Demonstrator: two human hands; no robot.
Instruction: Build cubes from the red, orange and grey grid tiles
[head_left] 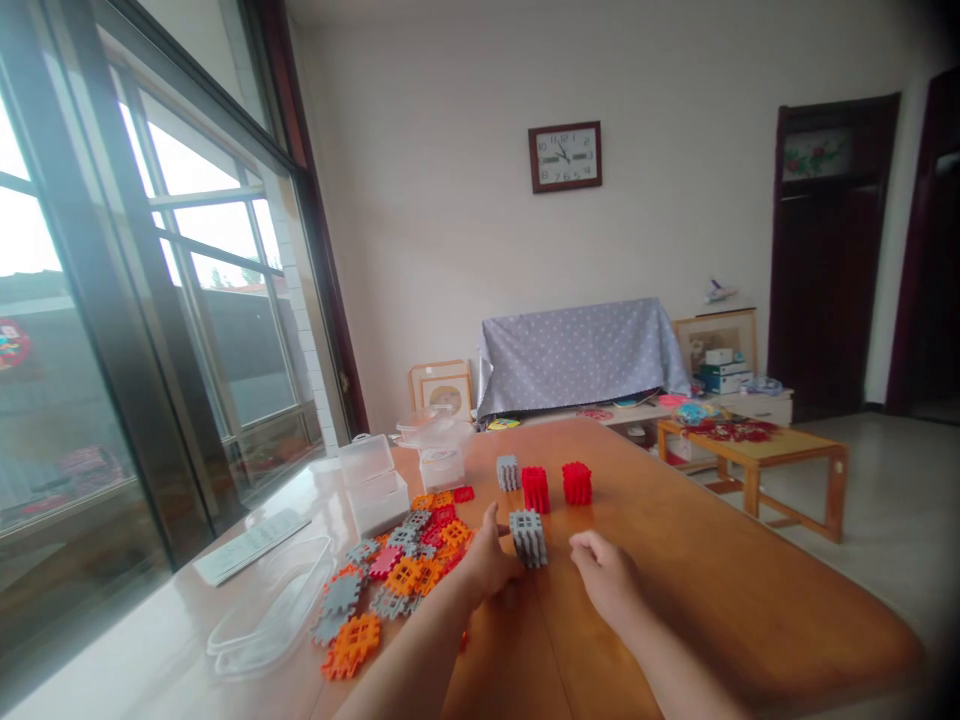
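Observation:
A grey stack of interlocking plastic tiles [529, 538] stands on the wooden table in front of me. My left hand [491, 560] is close against its left side, thumb raised and fingers apart; whether the fingertips touch it is hard to see. To the right of that stack, my right hand [606, 580] hovers over the table with curled fingers and nothing visible in them. Farther back are a smaller grey stack [508, 473], a red stack [535, 490] and another red stack [577, 483]. Loose orange, grey and red tiles [405, 575] lie in a pile left of my left hand.
Clear plastic boxes [375, 490] stand behind the pile, and a clear lid [274, 610] lies at the left beside a printed sheet [253, 547]. The wooden table [720, 600] extends right. Beyond it are a low side table [765, 450] and a cloth-covered object [581, 355].

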